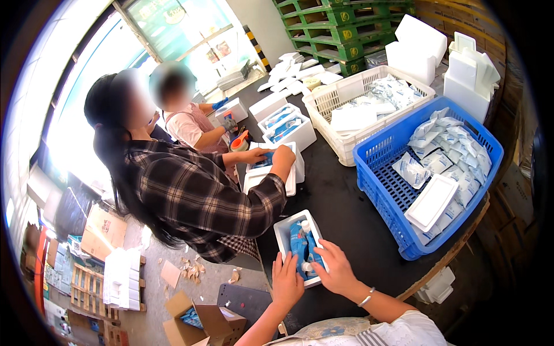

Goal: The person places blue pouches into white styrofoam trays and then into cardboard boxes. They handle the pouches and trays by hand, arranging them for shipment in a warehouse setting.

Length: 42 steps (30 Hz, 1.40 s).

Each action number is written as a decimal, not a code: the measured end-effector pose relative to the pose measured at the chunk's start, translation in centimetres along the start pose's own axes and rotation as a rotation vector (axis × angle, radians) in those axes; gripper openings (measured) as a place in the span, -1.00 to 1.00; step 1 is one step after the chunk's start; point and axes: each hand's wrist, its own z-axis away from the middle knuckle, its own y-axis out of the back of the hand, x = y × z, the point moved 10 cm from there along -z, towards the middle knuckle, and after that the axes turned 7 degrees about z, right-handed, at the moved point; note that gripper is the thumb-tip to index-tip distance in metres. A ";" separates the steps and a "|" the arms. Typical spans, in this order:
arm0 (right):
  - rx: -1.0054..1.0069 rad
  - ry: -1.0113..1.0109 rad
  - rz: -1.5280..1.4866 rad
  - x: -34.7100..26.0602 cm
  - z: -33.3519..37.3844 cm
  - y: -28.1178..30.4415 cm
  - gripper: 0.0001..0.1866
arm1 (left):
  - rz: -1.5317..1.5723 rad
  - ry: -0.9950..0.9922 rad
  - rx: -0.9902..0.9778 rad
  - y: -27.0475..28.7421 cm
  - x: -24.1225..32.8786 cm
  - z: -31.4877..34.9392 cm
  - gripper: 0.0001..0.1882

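settling blue pouches (298,245) in foam box (284,233); left hand (287,281) and right hand (334,267) loosely spread at its rim, clasping nothing visible; best press evenly, sparing white caps (306,226).

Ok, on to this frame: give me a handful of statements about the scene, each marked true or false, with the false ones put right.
1. The person's left hand and right hand are both at a white foam box. True.
2. That box is covered, hiding its contents. False: it is open, showing blue pouches.
3. The person wears a bracelet on the left wrist. False: the bracelet is on the right wrist.
4. A white lid lies in the blue basket. True.
5. The co-worker in plaid is on the person's right. False: on the left.
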 end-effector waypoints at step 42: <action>-0.014 0.197 0.005 0.9 0.1 -3.5 -0.90 | 0.261 -0.031 0.145 -1.2 -1.1 0.1 -0.68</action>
